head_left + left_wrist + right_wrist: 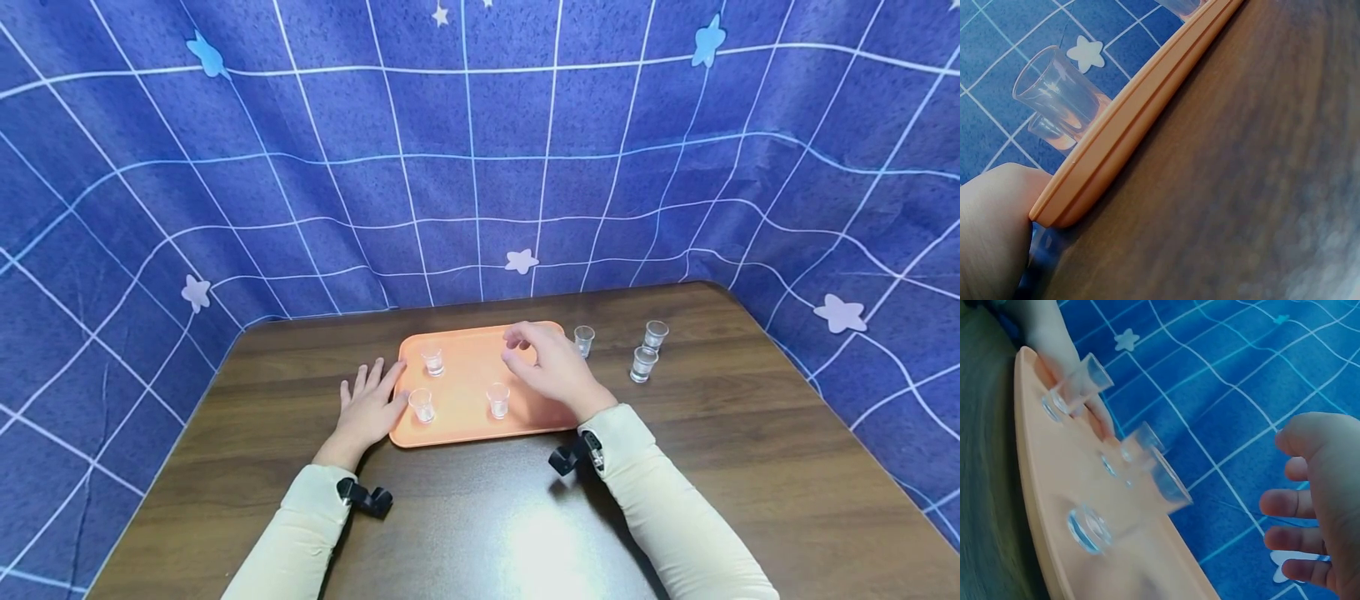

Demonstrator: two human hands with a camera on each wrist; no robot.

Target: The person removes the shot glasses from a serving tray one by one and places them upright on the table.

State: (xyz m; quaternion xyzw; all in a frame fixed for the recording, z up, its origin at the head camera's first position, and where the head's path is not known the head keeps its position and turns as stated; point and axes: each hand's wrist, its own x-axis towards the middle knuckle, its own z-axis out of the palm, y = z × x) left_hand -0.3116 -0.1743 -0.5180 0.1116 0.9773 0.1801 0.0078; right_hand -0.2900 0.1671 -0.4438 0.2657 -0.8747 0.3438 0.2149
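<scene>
My left hand [367,412] lies with spread fingers at the left end of an orange tray [457,383], touching its rim. Three clear shot glasses stand upright on that tray: a back-left glass [432,360], a front-left glass [422,406] and a front-middle glass [498,400]. Above the tray's right part hovers my right hand [551,362], its fingers loosely bent. In the right wrist view nothing shows between the thumb and fingers [1291,503]. The right hand hides part of the tray from the head camera.
Right of the tray, a shot glass [583,340] stands near its back corner. Farther right are a rear glass [655,335] and a front glass [643,364], close together. A blue gridded curtain [480,167] hangs behind the brown wooden table [720,450].
</scene>
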